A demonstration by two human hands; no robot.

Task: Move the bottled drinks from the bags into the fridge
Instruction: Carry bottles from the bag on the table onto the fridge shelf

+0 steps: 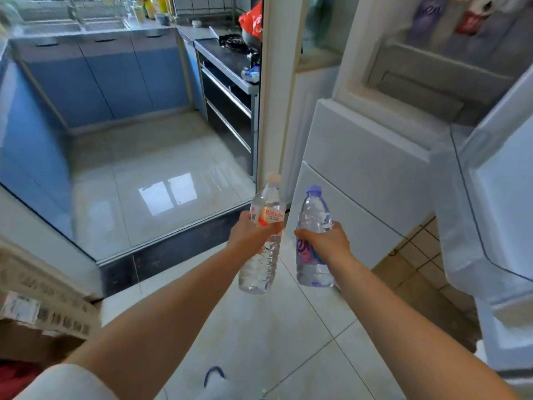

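Tiled floor point(259, 342), open fridge door point(496, 197) right; bottles point(313, 241) gripped

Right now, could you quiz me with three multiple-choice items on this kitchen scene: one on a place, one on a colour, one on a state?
1. Where is the fridge?
A. to the person's right
B. to the person's left
C. behind the sink

2. What colour is the cap on the right hand's bottle?
A. green
B. purple
C. black

3. How is the fridge door?
A. shut
B. removed
C. open

Answers:
1 A, the fridge stands right of both arms.
2 B, the right hand grips the purple-capped bottle.
3 C, the fridge door is swung out.
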